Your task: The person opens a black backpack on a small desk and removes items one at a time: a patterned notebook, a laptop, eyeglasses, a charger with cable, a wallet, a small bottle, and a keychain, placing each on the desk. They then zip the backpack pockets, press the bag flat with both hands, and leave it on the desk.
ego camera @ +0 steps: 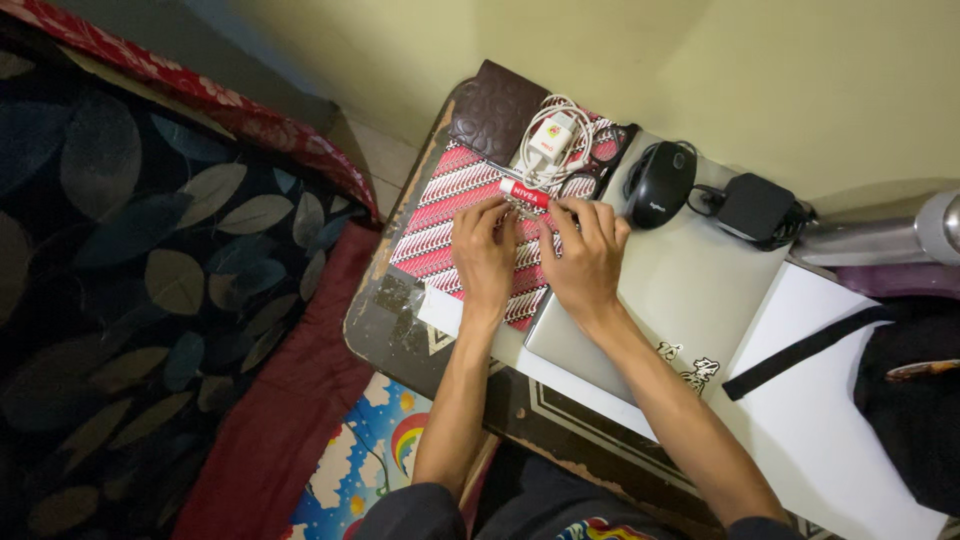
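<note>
Both hands worked near the far edge of the surface: the left hand and right hand lay on a red-and-white patterned cloth, fingers pinching the ends of a small red-and-white tube. Just beyond lay a white charger with coiled cable; a black mouse sat on a silver laptop.

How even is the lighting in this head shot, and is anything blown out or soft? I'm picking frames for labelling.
Head view: light falls mostly on the wall and the closed laptop; the leaf-print bedding at left sinks into shadow. The white charger is nearly blown out. Both hands, left hand and right hand, and the red-and-white tube look reasonably sharp; the metal flask at right is soft.
</note>
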